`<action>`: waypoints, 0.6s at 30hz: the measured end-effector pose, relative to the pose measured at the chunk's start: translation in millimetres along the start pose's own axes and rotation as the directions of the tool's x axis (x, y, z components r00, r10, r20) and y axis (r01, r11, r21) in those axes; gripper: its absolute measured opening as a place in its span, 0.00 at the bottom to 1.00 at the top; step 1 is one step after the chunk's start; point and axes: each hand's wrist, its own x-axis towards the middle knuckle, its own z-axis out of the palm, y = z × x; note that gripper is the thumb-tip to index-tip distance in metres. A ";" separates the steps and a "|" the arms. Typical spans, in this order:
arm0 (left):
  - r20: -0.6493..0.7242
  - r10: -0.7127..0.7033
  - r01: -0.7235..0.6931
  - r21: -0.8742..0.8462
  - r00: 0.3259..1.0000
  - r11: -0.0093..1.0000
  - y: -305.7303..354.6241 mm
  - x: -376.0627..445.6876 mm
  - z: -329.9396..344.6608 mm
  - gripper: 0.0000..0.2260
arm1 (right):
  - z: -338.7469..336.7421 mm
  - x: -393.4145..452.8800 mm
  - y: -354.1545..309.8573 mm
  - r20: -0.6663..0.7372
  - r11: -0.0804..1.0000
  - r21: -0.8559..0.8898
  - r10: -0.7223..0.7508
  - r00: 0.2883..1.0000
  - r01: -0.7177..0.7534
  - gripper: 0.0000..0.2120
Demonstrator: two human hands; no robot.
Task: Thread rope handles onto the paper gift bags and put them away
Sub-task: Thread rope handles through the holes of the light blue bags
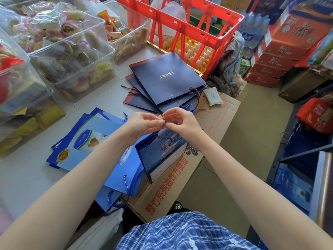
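the grey table (27, 177) carries the bulk of the work: clear snack tubs (72, 56) pushed to the far left so the middle stays free for bags, and a red crate (196, 27) of eggs beyond. a flattened cardboard box (180, 177) bridges the table edge, i think as extra surface. on the far part lies a fanned pile of navy bags (165, 82), rope ends poking out, so those look done and set aside. nearer me, at left, the light blue bags (86, 139) lie flat, a couple already trailing blue cord. the bag i'm working on, a dark blue gift bag (162, 156), hangs upright below my hands so its top edge comes up to my fingers. my left hand (142, 123) and right hand (182, 121) meet over it, fingertips pressed together, pinching the blue rope end (163, 121) between them; i judge i'm knotting or feeding it, though the hole itself is hidden.
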 end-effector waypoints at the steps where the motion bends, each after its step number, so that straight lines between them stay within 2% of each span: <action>1: 0.012 -0.002 0.002 0.004 1.000 1.000 -0.4 0.0 0.1 0.01 | -0.1 -0.8 0.4 0.006 0.999 -0.027 -0.024 1.000 0.025 0.11; 8: 0.078 -0.008 0.005 0.042 0.997 0.999 -4.5 0.8 1.9 0.04 | 0.4 -3.4 1.5 0.031 0.966 -0.207 -0.151 0.988 0.154 0.09; 11: 0.089 0.033 -0.042 0.103 0.995 0.994 -6.6 1.9 -0.7 0.06 | 0.4 -0.6 1.2 -0.018 0.957 -0.250 -0.155 0.988 0.145 0.08; 15: 0.132 0.051 -0.101 0.402 0.990 0.910 -13.6 -3.7 -7.9 0.08 | -10.1 3.2 -4.0 -0.048 0.984 -0.162 -0.085 0.995 0.076 0.08; 18: 0.158 0.041 -0.113 0.485 0.987 0.867 -17.4 -6.5 -1.6 0.09 | -14.3 4.4 -8.1 -0.021 0.981 -0.178 -0.077 0.997 0.072 0.07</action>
